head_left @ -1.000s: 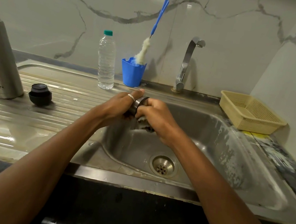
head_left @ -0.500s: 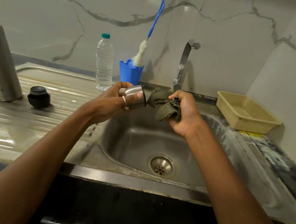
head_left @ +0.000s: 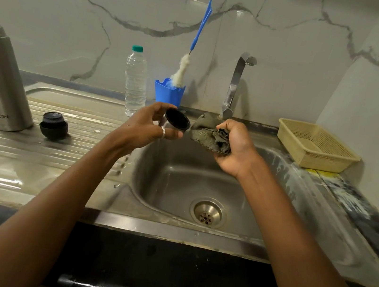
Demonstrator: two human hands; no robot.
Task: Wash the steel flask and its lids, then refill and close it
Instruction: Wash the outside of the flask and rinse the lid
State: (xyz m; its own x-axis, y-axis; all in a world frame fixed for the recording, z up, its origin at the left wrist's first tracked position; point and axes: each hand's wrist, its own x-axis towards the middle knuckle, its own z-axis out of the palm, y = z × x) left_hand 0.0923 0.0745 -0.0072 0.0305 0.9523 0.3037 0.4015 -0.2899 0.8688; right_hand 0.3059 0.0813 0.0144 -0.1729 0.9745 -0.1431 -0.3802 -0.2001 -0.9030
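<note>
My left hand [head_left: 149, 127] holds the flask's steel cup lid [head_left: 177, 119] above the sink's back left corner, its dark inside turned toward me. A thin stream of water runs down from it. Just to the right, my right hand [head_left: 233, 145] grips a wadded grey-green cloth [head_left: 210, 135], close to the lid but apart from it. The steel flask [head_left: 0, 78] stands upright and uncapped on the drainboard at far left. Its black inner stopper [head_left: 53, 125] sits beside it.
The sink basin [head_left: 177, 181] with its drain [head_left: 207, 212] lies below my hands. Behind stand a clear water bottle [head_left: 136, 80], a blue cup [head_left: 168, 94] holding a bottle brush [head_left: 199, 33], and the tap [head_left: 236, 81]. A beige plastic basket [head_left: 315, 144] sits at right.
Both hands rose from down in the basin. The cloth came away from the lid, and my left hand turned the lid so its dark inside faces me.
</note>
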